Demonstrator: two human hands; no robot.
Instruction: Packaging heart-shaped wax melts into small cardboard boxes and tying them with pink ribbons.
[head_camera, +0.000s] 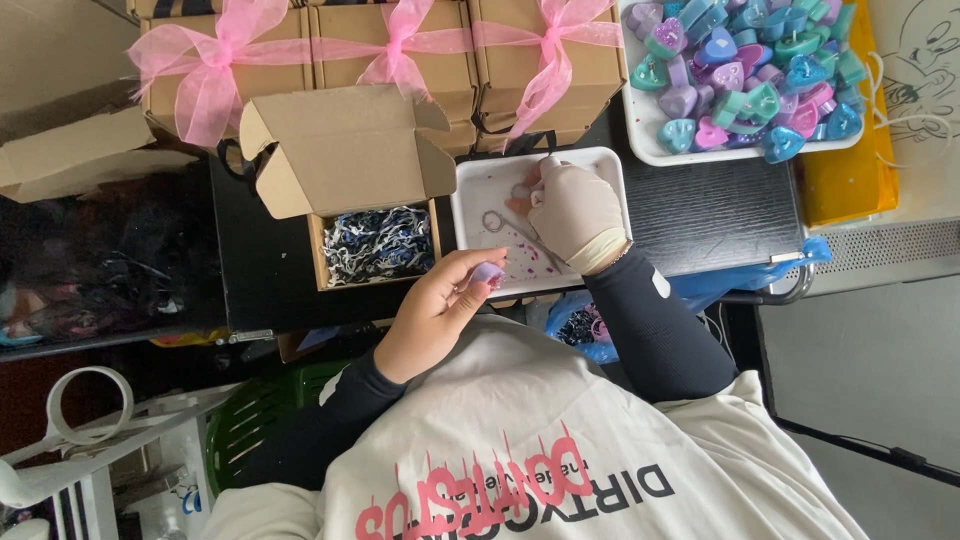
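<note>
Pinching a lilac heart-shaped candle (487, 272) in bare left hand (435, 312), gloved right hand (572, 210) fingering small disc (521, 190), white tray (478, 178).

Head camera looks steeply down, close over the table (720, 215).

You are working in soft, even daylight, bright over the white tray (610, 190) and the cardboard boxes (350, 150), with no harsh glare. The black table (715, 215) shows a faint sheen. The lower left corner falls dim and murky. Your hands cast only weak shadows. Focus holds sharp at centre; the wide lens bends lines slightly toward the edges.
</note>
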